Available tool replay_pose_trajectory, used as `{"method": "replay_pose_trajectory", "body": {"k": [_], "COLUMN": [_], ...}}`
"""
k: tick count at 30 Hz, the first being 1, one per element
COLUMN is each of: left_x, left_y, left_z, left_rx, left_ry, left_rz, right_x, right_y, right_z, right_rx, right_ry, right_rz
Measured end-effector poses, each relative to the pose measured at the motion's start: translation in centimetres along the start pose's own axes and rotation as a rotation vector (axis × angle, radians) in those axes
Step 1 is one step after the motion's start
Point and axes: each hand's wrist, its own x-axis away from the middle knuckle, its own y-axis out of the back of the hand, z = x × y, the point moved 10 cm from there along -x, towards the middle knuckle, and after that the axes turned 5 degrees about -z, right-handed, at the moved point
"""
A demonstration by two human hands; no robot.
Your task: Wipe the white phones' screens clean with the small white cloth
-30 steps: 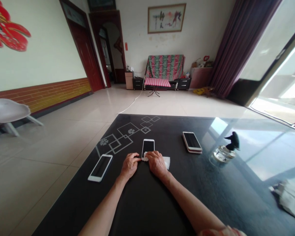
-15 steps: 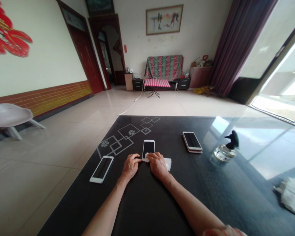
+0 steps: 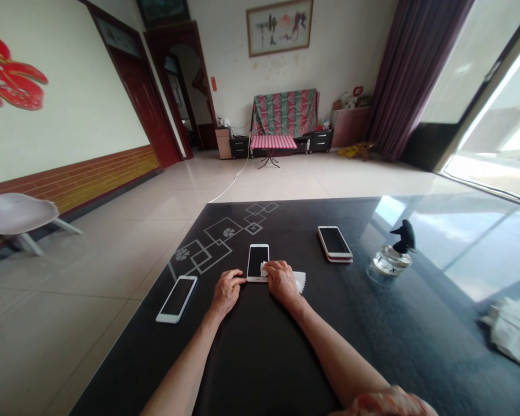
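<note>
A white-framed smartphone lies face up on the dark table in front of me. My left hand rests beside it, fingers curled and their tips against the phone's lower left corner. My right hand is closed on a white cleaning cloth with a zigzag edge. Part of the cloth is bunched under its fingertips, pressed on the lower right of the screen; the rest sticks out past the wrist side. The palm hides the middle of the cloth.
Another white smartphone lies at the left edge of the table. Two stacked phones sit to the right. Beyond them stands a clear spray bottle with a black trigger head. A crumpled whitish cloth lies at far right.
My right hand has slid the cloth from the phone's bottom edge up and right across the screen. The left hand stays at the lower left corner. The whole view has shifted slightly.
</note>
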Motion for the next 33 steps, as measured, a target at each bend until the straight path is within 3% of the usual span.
{"method": "replay_pose_trajectory", "body": {"k": [6,18,21,27,33], "left_x": [-0.1,-0.1,-0.1,-0.1,-0.1], "left_y": [0.2,0.0,0.1,0.1,0.0], "left_z": [-0.2,-0.2,-0.3,-0.3,-0.2], "left_rx": [-0.001,0.014,0.010,0.016,0.021], "left_ry": [0.000,0.001,0.005,0.014,0.019], "left_rz": [-0.007,0.003,0.001,0.000,0.005], "right_x": [-0.2,-0.5,-0.9,-0.8,-1.6], "right_y": [0.2,-2.2,-1.8,-0.8,-2.4], "right_z": [-0.1,4.4,3.6,0.2,1.3], "right_rx": [0.033,0.095,0.082,0.133,0.179], "right_ry": [-0.016,0.106,0.090,-0.084,-0.110], "right_rz": [0.020,0.143,0.113,0.073,0.088]}}
